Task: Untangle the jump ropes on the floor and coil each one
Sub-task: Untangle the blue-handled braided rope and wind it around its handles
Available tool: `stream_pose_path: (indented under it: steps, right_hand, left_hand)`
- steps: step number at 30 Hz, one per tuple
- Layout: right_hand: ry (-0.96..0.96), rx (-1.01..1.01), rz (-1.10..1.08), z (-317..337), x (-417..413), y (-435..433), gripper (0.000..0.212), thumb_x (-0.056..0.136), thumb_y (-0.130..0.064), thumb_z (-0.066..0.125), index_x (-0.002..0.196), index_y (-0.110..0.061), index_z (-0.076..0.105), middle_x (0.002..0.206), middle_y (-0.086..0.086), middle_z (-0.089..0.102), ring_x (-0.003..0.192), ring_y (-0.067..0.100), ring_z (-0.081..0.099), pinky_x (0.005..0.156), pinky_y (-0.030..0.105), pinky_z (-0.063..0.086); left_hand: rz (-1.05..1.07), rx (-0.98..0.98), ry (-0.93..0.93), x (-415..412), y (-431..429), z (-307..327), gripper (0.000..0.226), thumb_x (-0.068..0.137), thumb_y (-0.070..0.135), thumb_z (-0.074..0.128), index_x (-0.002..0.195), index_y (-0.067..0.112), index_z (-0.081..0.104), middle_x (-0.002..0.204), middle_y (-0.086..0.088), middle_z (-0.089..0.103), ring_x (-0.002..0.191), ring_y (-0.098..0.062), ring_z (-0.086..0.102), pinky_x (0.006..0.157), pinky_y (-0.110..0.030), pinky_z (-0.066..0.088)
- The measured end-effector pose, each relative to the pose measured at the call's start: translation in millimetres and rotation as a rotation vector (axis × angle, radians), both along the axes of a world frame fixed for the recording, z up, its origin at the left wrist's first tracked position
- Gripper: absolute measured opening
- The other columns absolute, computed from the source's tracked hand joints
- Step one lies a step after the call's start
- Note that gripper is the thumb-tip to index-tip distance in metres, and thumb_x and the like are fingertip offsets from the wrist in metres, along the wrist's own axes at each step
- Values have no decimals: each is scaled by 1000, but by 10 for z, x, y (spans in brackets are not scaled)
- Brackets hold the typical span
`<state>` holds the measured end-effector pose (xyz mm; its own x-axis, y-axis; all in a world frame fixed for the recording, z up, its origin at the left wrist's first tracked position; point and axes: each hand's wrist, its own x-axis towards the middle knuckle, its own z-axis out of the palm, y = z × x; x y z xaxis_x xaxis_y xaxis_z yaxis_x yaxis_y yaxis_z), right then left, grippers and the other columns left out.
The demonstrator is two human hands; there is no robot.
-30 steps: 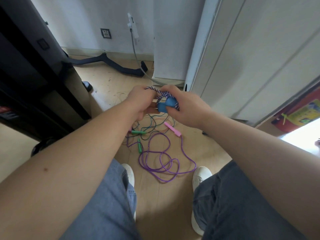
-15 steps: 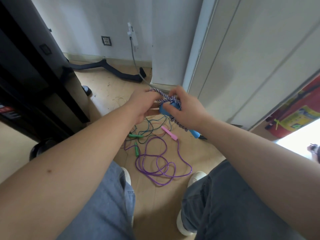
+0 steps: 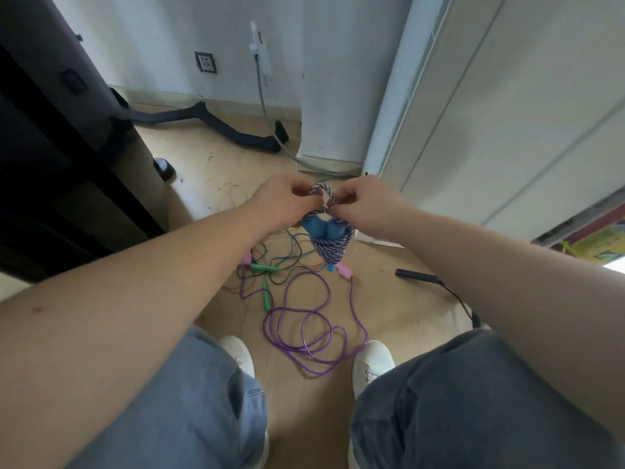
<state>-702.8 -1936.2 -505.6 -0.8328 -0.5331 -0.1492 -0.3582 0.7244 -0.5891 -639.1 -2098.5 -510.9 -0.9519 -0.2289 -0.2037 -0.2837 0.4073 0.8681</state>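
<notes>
Braided rope (image 3: 329,247) hangs as a wound bundle in the air above the floor (image 3: 209,157), long axis vertical, blue handles (image 3: 324,226) at its top, directly below both hands. Left hand (image 3: 280,201) and right hand (image 3: 368,201) each pinch the top loop, equally near. Purple rope (image 3: 314,333) and green rope (image 3: 266,267) lie loose on the floor below, ahead of the shoes (image 3: 238,353). No writing is legible.
</notes>
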Motion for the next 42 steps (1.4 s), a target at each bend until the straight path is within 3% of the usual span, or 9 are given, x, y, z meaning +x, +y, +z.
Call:
stream_pose_path:
  steps: [5, 10, 14, 18, 21, 26, 29, 37, 42]
  right_hand:
    - [12, 30, 18, -274, -602, -348, 15, 92, -34, 66, 94, -21, 73, 85, -2, 68, 82, 16, 60, 66, 27, 41]
    - [-4, 10, -21, -421, -1183, -711, 19, 95, -30, 63, 100, -16, 75, 96, 4, 73, 91, 22, 64, 78, 32, 49]
    - [-72, -62, -54, -126, -1403, -912, 12, 95, -30, 64, 95, -22, 73, 88, -2, 68, 86, 16, 62, 71, 27, 41]
    - [-132, -89, -67, 550, -1521, -1002, 12, 92, -31, 65, 87, -24, 74, 86, -4, 72, 85, 15, 65, 74, 31, 48]
    - [-164, -113, -75, 1200, -1575, -1000, 13, 92, -30, 67, 96, -23, 77, 87, -7, 72, 86, 12, 66, 73, 26, 48]
    - [-212, -166, -101, 2376, -1697, -961, 13, 91, -32, 72, 98, -22, 77, 84, -12, 69, 79, 2, 64, 65, 7, 41]
    - [-253, -226, -123, 3080, -1796, -924, 10, 88, -31, 76, 96, -24, 76, 82, -16, 69, 73, -11, 60, 59, 0, 38]
    - [-304, -349, -76, 4471, -1971, -891, 7, 87, -27, 75, 92, -24, 77, 90, -8, 77, 88, 11, 72, 88, 37, 57]
    - [-259, -398, -12, 5005, -2001, -973, 6, 84, -32, 75, 79, -33, 72, 87, -9, 76, 88, 12, 72, 90, 41, 57]
  left_hand:
    - [-19, -80, -73, -627, -266, -290, 14, 90, 29, 69, 78, 22, 71, 90, -13, 74, 89, -28, 72, 81, -49, 61]
    - [39, -111, -148, -1206, -575, -444, 18, 87, 36, 72, 95, 20, 76, 78, 2, 69, 69, -12, 57, 65, -26, 46]
    - [123, -97, -148, -1410, -744, -158, 16, 90, 35, 68, 96, 23, 78, 75, 7, 67, 69, -9, 56, 63, -25, 42]
    - [204, -37, -186, -1479, -824, 467, 20, 88, 38, 70, 86, 19, 75, 69, 3, 65, 66, -10, 53, 66, -27, 41]
    - [237, 19, -195, -1487, -801, 1112, 25, 89, 40, 67, 90, 17, 77, 84, -9, 72, 74, -15, 58, 69, -31, 44]
    - [308, 50, -176, -1572, -684, 2394, 14, 94, 39, 64, 87, 30, 73, 85, 10, 73, 80, -9, 64, 73, -32, 51]
    - [351, 87, -149, -1611, -637, 3141, 19, 95, 37, 64, 104, 26, 76, 94, 12, 74, 85, -5, 64, 80, -31, 53]
    - [380, 24, -77, -1600, -557, 4640, 23, 95, 42, 62, 108, 28, 75, 96, 10, 75, 82, -9, 66, 73, -29, 50]
    - [405, -58, -20, -1572, -612, 5210, 25, 94, 44, 62, 105, 26, 75, 89, 15, 73, 78, 0, 62, 69, -25, 47]
